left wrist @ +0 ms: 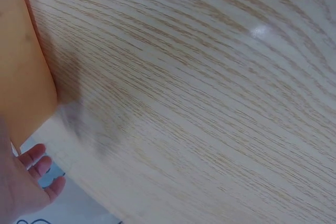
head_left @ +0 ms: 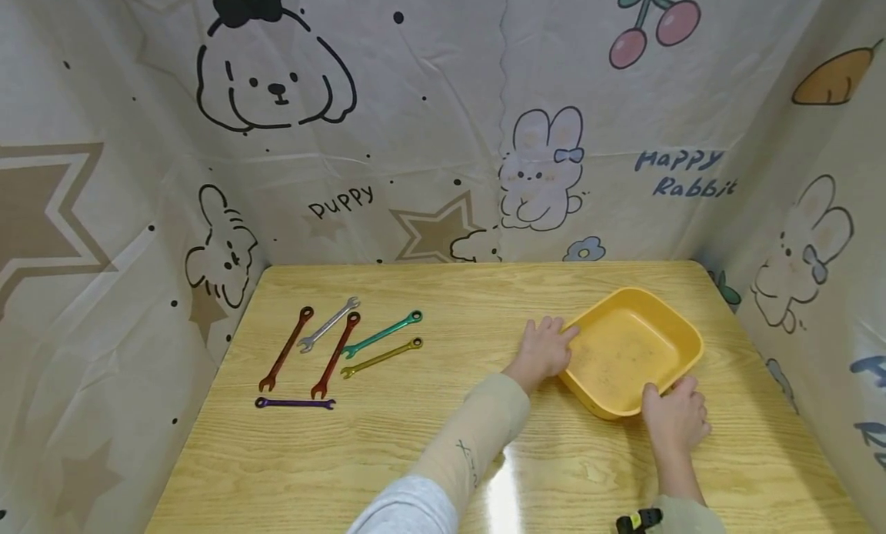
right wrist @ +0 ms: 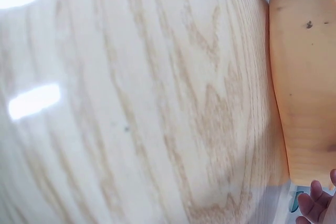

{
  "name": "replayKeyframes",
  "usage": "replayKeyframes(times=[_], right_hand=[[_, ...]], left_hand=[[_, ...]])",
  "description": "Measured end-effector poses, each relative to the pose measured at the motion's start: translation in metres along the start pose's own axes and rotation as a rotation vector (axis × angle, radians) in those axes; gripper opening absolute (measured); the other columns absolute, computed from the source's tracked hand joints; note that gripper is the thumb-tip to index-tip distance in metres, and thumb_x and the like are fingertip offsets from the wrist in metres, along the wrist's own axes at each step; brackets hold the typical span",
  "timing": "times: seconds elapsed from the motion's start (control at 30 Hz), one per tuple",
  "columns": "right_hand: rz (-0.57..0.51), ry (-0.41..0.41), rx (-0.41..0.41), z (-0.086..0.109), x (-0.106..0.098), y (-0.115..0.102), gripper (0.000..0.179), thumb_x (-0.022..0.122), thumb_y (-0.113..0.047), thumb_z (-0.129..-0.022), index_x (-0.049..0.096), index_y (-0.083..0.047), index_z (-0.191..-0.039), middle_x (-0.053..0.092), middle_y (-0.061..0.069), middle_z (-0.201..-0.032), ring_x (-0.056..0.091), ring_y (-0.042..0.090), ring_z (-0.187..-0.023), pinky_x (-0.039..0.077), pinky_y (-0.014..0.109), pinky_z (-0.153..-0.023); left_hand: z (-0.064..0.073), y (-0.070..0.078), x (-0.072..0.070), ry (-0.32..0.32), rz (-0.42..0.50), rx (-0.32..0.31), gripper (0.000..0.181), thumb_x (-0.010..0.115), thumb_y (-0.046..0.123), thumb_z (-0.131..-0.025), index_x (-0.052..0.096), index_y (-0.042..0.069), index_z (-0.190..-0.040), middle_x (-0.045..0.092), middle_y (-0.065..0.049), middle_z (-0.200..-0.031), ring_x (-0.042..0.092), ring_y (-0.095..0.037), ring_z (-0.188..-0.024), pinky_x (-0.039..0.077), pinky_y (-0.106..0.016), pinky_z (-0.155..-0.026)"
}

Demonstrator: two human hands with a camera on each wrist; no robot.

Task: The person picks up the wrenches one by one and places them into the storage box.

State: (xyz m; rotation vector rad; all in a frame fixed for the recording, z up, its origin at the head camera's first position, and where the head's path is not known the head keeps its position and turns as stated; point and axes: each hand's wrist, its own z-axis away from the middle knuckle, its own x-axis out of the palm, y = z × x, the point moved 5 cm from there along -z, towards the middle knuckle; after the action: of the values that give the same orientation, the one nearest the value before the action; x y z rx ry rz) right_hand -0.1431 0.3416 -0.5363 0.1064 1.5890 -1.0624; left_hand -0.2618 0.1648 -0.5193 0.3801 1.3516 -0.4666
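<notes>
A yellow plastic basin [head_left: 644, 318] sits at the right of the wooden table in the head view. At its left corner my left hand [head_left: 543, 349] holds the rim, fingers pointing away from me. My right hand [head_left: 677, 417] grips the near right corner, its thumb over the rim and the other fingers outside. In the left wrist view the basin's outer wall [left wrist: 26, 66] shows at the left edge, with part of the left hand [left wrist: 26, 187] below it. The right wrist view has the basin wall [right wrist: 304, 87] at its right edge, above fingertips of the right hand [right wrist: 317, 203].
Several combination wrenches lie on the table's left: two red ones [head_left: 286, 349], a silver one [head_left: 329, 325], a green one [head_left: 382, 334], a yellow one [head_left: 381, 358] and a purple one [head_left: 295, 403]. Printed cloth [head_left: 429, 134] hangs around the back and sides.
</notes>
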Motion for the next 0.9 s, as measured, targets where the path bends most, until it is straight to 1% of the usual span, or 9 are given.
replayKeyframes(times=[0.2, 0.43, 0.57, 0.7, 0.9], right_hand=[[0.004, -0.016, -0.002, -0.0003, 0.0, -0.002, 0.042, 0.038, -0.03, -0.088, 0.035, 0.003, -0.113, 0.04, 0.027, -0.1, 0.041, 0.046, -0.091, 0.028, 0.057, -0.074], [0.012, -0.036, 0.002, -0.0012, 0.0018, -0.0027, 0.043, 0.038, -0.031, -0.089, 0.035, 0.003, -0.115, 0.042, 0.026, -0.1, 0.043, 0.045, -0.091, 0.029, 0.056, -0.074], [0.017, -0.053, -0.001, -0.0017, 0.003, -0.0027, 0.044, 0.038, -0.03, -0.089, 0.034, 0.003, -0.117, 0.042, 0.026, -0.101, 0.043, 0.044, -0.092, 0.029, 0.055, -0.074], [0.015, -0.055, -0.002, -0.0018, 0.0031, -0.0031, 0.043, 0.037, -0.03, -0.089, 0.034, 0.003, -0.117, 0.042, 0.026, -0.101, 0.043, 0.044, -0.092, 0.028, 0.056, -0.075], [0.019, -0.054, -0.009, -0.0015, 0.0037, -0.0042, 0.043, 0.037, -0.03, -0.089, 0.035, 0.002, -0.117, 0.042, 0.026, -0.101, 0.043, 0.044, -0.092, 0.028, 0.056, -0.075]], left_hand=[[-0.0012, -0.001, 0.0025, -0.03, 0.014, -0.003, 0.048, 0.037, 0.031, -0.094, 0.028, 0.042, -0.14, 0.033, 0.011, -0.141, 0.029, -0.01, -0.128, 0.026, -0.038, -0.105], [-0.0021, -0.0027, 0.006, -0.046, 0.031, -0.002, 0.053, 0.042, 0.028, -0.091, 0.028, 0.041, -0.14, 0.031, 0.01, -0.143, 0.028, -0.011, -0.13, 0.026, -0.039, -0.106], [-0.0022, -0.0036, 0.0085, -0.051, 0.03, -0.001, 0.054, 0.043, 0.028, -0.091, 0.027, 0.041, -0.141, 0.031, 0.01, -0.143, 0.027, -0.012, -0.131, 0.026, -0.039, -0.106], [-0.002, -0.0037, 0.0094, -0.04, 0.037, 0.006, 0.053, 0.044, 0.029, -0.091, 0.029, 0.04, -0.14, 0.033, 0.01, -0.142, 0.028, -0.012, -0.13, 0.027, -0.039, -0.105], [0.0006, -0.0054, 0.01, -0.04, 0.042, -0.008, 0.053, 0.046, 0.033, -0.09, 0.028, 0.039, -0.14, 0.034, 0.012, -0.141, 0.029, -0.012, -0.13, 0.027, -0.04, -0.104]])
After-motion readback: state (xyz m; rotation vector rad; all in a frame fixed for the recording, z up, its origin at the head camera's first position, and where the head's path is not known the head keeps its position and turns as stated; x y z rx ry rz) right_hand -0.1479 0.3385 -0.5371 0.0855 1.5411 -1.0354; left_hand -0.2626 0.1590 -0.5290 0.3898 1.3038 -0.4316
